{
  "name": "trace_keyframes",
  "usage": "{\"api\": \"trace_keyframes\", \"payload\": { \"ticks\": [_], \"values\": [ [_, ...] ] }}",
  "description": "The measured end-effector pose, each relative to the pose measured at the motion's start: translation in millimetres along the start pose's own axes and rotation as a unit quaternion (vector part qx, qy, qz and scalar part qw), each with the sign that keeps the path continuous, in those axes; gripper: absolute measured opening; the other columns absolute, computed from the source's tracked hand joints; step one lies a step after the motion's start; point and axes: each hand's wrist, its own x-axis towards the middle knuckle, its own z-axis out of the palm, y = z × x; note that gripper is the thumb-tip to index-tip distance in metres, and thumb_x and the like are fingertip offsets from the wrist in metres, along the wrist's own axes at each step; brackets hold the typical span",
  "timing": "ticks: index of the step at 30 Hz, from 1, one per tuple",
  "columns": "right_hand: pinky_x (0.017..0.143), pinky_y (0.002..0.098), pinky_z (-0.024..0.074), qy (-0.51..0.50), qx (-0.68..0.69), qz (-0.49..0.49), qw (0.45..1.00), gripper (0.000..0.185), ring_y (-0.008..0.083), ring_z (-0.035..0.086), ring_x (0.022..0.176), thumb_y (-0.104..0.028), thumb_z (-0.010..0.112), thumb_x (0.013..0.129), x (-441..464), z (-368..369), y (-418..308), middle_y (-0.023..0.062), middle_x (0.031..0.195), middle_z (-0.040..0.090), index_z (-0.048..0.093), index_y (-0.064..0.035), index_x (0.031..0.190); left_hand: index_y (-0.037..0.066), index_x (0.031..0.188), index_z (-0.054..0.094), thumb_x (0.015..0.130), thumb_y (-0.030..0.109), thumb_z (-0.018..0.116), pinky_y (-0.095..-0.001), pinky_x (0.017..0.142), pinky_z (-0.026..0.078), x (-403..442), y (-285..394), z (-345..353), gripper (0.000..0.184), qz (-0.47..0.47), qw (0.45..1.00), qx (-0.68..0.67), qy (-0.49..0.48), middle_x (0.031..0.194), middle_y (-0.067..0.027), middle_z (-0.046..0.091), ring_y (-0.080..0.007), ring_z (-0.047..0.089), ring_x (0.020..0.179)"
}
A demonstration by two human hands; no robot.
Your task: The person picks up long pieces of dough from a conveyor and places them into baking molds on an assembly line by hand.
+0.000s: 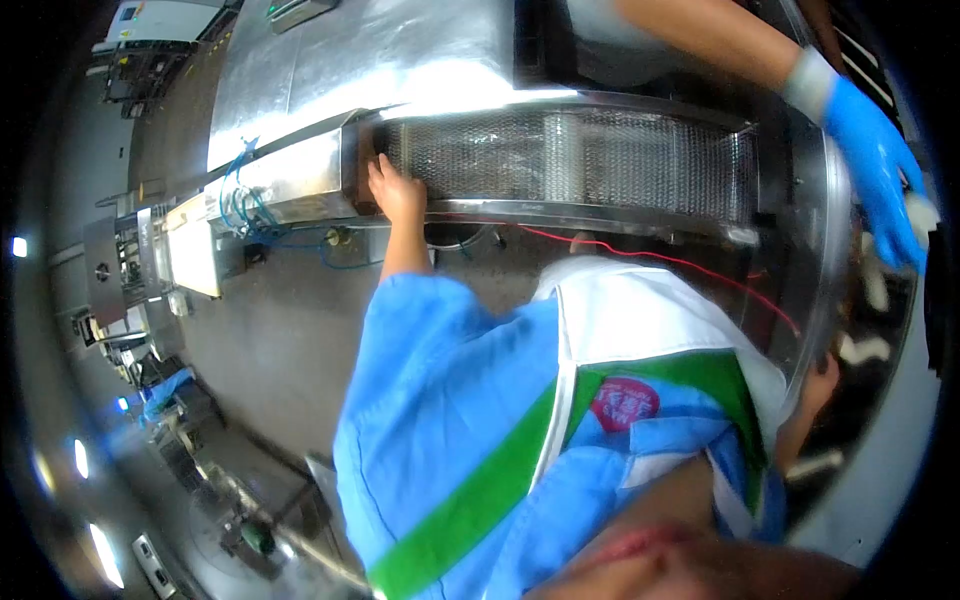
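At the near left end of a metal mesh conveyor [480,160], my bare left hand [398,192] rests by the frame, its fingers apart and nothing visible in them. My bare right hand [822,385] is low at the right, beside the curved metal rim [835,230] of a dark surface. Its fingers are blurred and partly hidden, so a grip cannot be made out. Pale elongated pieces [865,348] lie on that dark surface close to this hand.
A co-worker's blue-gloved hand [880,170] reaches in from the top right, near a pale piece. A shiny metal table [350,60] stands beyond the conveyor. Blue tubing [240,195] hangs at the left; a red cable [660,257] runs below the conveyor. Machinery stands farther left.
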Motion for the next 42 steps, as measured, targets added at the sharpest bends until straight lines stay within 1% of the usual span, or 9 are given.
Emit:
{"api": "trace_keyframes", "payload": {
  "ticks": [5,10,19,21,22,25,30,37,42],
  "values": [
    [0.093,0.0427,0.0363,-0.031,0.012,0.024,0.999,0.043,0.0347,0.044,0.112,-0.014,0.062,0.077,1.9,-10.4,-10.8,0.0196,0.117,0.049,0.051,-0.0013,0.116,0.002,0.129,0.035,0.063,0.009,0.063,-0.045,0.098,0.031,4.7,3.7,-2.5,0.071,-0.026,0.998,0.047,0.017,0.132,-0.0235,0.032,-0.0399,0.036,0.117],
    [0.095,0.0429,0.0357,-0.055,-0.018,0.053,0.997,0.042,0.0336,0.042,0.115,-0.018,0.061,0.079,-4.0,-11.7,-9.0,0.0182,0.121,0.047,0.051,-0.0034,0.118,0.006,0.132,0.031,0.065,0.011,0.063,-0.0456,0.095,0.034,6.6,17.3,-18.4,0.075,-0.077,0.995,0.051,-0.028,0.132,-0.0218,0.033,-0.0408,0.04,0.112],
    [0.096,0.0433,0.0349,-0.046,-0.009,0.004,0.999,0.043,0.0332,0.04,0.117,-0.018,0.063,0.077,1.0,14.4,34.1,0.0171,0.123,0.046,0.051,-0.0065,0.117,0.01,0.133,0.03,0.064,0.013,0.066,-0.043,0.093,0.038,5.8,21.7,-14.9,0.078,-0.102,0.992,0.053,-0.049,0.135,-0.0179,0.03,-0.0407,0.042,0.111],
    [0.095,0.036,0.0347,-0.008,-0.025,-0.016,1.0,0.04,0.0299,0.048,0.109,-0.014,0.064,0.075,-0.4,13.6,24.5,0.0158,0.114,0.054,0.055,-0.0014,0.112,0.011,0.133,0.03,0.064,0.013,0.067,-0.0431,0.093,0.039,5.6,25.7,-15.6,0.078,-0.115,0.99,0.05,-0.065,0.136,-0.0173,0.03,-0.0405,0.042,0.112],
    [0.095,0.036,0.0347,-0.008,-0.026,-0.016,1.0,0.04,0.0299,0.048,0.109,-0.014,0.064,0.075,0.6,17.2,28.6,0.0158,0.114,0.054,0.055,-0.0014,0.112,0.012,0.133,0.031,0.064,0.014,0.067,-0.0432,0.092,0.04,5.0,27.4,-15.4,0.078,-0.128,0.987,0.047,-0.08,0.137,-0.0167,0.03,-0.0403,0.042,0.112],
    [0.094,0.0361,0.035,-0.016,-0.008,-0.041,0.999,0.039,0.0303,0.048,0.109,-0.013,0.063,0.075,1.9,23.1,34.6,0.0167,0.113,0.054,0.055,-0.0011,0.112,0.012,0.132,0.033,0.064,0.015,0.068,-0.0441,0.091,0.041,0.5,31.2,-13.9,0.076,-0.125,0.987,0.068,-0.081,0.137,-0.0152,0.029,-0.0389,0.043,0.113],
    [0.092,0.0363,0.0367,-0.014,-0.023,0.0,1.0,0.039,0.0297,0.048,0.109,-0.014,0.063,0.076,-8.9,9.0,-4.2,0.0172,0.113,0.054,0.055,-0.0019,0.112,0.012,0.13,0.036,0.063,0.015,0.068,-0.0437,0.091,0.04,-7.8,56.2,-27.9,0.075,-0.127,0.986,0.068,-0.082,0.137,-0.0136,0.031,-0.0358,0.042,0.114],
    [0.092,0.0358,0.0375,0.002,0.016,0.021,1.0,0.038,0.0293,0.05,0.107,-0.016,0.064,0.075,-11.6,22.1,22.0,0.0154,0.111,0.056,0.057,-0.003,0.11,0.014,0.127,0.041,0.062,0.014,0.069,-0.0429,0.092,0.038,-0.7,47.9,-20.1,0.071,-0.092,0.989,0.113,-0.03,0.133,-0.0129,0.038,-0.0332,0.041,0.115],
    [0.091,0.0357,0.038,0.011,-0.046,-0.043,0.998,0.038,0.0295,0.051,0.105,-0.016,0.065,0.075,-18.1,24.9,37.6,0.015,0.111,0.057,0.057,-0.0033,0.109,0.01,0.125,0.041,0.065,0.013,0.062,-0.0435,0.094,0.036,0.3,38.9,-17.6,0.064,-0.078,0.991,0.106,-0.031,0.131,-0.0139,0.039,-0.0346,0.04,0.115]
  ]
}}
